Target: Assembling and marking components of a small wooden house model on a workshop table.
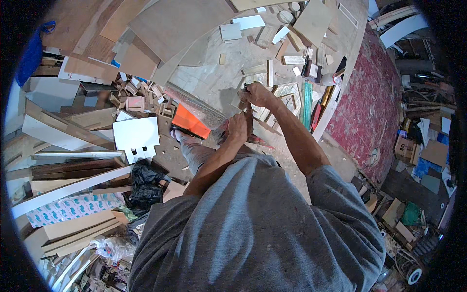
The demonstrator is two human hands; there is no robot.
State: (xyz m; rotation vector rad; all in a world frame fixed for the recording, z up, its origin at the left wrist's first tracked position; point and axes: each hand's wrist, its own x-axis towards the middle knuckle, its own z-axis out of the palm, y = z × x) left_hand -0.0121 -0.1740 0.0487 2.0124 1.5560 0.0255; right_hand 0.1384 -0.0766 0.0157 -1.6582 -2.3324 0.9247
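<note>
My right hand (260, 94) is closed above the worktop, and a small dark tip shows at its fingers. I cannot make out what that tip belongs to. Just below and to the left, my left hand (238, 128) is closed beside a narrow brown piece (249, 117), which runs up towards the right hand; the fingers partly hide it. Left of this hand is a handsaw's orange blade (188, 121), with dark teeth along its lower edge. Small wood frames and blocks (287, 97) lie on the worktop around the right hand.
A green ruler-like strip (307, 104) lies right of the blocks, near a red tool (315, 116). Large boards (180, 24) cover the far left. Offcuts (134, 103) pile up left of the saw, above a black plastic bag (146, 182). A worn red panel (362, 107) stands at right.
</note>
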